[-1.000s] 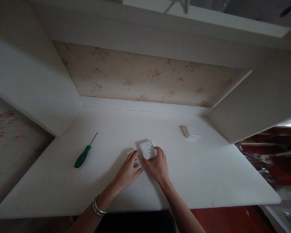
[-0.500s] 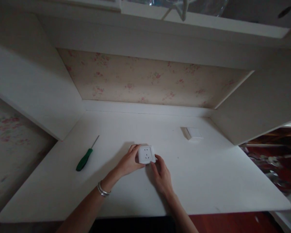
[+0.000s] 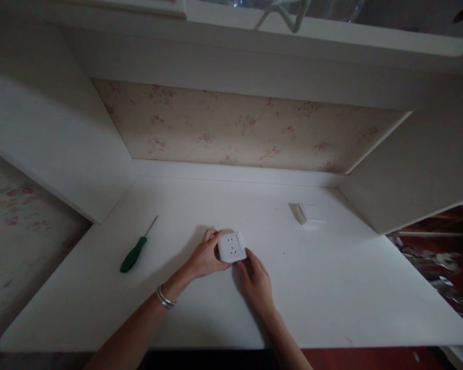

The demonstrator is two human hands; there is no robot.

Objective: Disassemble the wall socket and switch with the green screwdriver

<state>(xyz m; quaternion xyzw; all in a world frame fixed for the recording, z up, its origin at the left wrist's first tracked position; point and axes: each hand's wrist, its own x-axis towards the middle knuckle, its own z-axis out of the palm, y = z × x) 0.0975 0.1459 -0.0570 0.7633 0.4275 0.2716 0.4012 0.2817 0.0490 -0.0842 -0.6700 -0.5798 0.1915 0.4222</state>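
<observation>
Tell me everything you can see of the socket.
The socket is white, squarish and plastic-looking, with rounded corners, a framed front and small dark slots. Slightly turned, its front faces the camera. The left hand grips its left side; the right hand is at its lower right corner. Whether it rests on the table, I can't tell.

Wall: cream, pink flowers
Desk: white, rounded corners
Shelf: pale, overhead
Floor: red
Light: dim

The bare left hand grips the white square plastic socket at its left side; the bare right hand, fingers bent, touches its lower right corner.
</observation>
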